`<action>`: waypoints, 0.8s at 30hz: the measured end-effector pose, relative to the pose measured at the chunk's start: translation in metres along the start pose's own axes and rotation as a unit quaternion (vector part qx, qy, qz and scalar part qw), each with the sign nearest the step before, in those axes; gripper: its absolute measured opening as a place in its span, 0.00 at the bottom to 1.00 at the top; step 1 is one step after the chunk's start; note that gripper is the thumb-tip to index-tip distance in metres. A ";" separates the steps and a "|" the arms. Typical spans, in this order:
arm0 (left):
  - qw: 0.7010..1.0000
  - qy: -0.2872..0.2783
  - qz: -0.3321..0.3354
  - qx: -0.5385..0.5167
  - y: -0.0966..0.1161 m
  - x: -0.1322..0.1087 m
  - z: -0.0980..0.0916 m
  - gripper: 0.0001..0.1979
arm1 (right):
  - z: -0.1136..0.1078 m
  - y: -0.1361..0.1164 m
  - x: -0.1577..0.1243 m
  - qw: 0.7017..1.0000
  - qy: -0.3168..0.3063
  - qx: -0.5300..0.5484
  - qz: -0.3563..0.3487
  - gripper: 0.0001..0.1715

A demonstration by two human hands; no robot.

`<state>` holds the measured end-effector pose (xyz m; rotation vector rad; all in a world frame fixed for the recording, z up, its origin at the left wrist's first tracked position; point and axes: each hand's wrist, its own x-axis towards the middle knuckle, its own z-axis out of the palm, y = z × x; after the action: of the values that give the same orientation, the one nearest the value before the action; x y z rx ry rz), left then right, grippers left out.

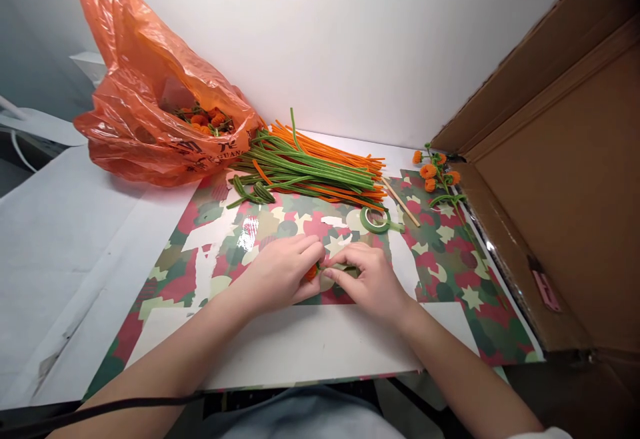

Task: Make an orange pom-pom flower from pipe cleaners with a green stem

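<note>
Pinched in the closed fingers of a left hand point(287, 265), a small orange flower point(312, 272) sits low over the near middle of a worktable, mostly hidden by the thumb and knuckles. Just beside it, the thumb and forefinger of the right hand point(373, 279) are drawn together at the tips, with a narrow green piece point(347, 267) between the fingers; whether it is stem or tape cannot be made out. The two hands nearly meet above a camouflage-patterned sheet point(175, 285), torn in places, with a strip of white paper point(310, 339) along its near edge under the forearms.

Beyond the hands, a roll of green tape point(366, 220) lies on its side, its loose end pointing right, near a thin wooden stick point(404, 204). Bundles of fuzzy green stems point(315, 164) and orange stems point(345, 152) stretch across the back of the table, with a few green leaves point(263, 192) in front of them. At the back left, an orange plastic bag point(125, 152) gapes open on more orange flowers point(200, 120). A sprig of orange blooms point(429, 171) lies at right, beside a cardboard wall point(560, 125).
</note>
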<state>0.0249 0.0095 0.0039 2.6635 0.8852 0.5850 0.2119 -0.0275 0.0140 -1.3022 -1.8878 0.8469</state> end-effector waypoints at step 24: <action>0.958 -0.106 -0.124 -0.236 0.006 0.006 -0.012 0.07 | -0.006 0.002 -0.002 0.959 -0.034 -0.215 -0.182 0.12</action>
<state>0.0268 0.0108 0.0187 2.1018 0.8708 0.3808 0.2182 -0.0281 0.0150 -1.1156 -2.3603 0.3009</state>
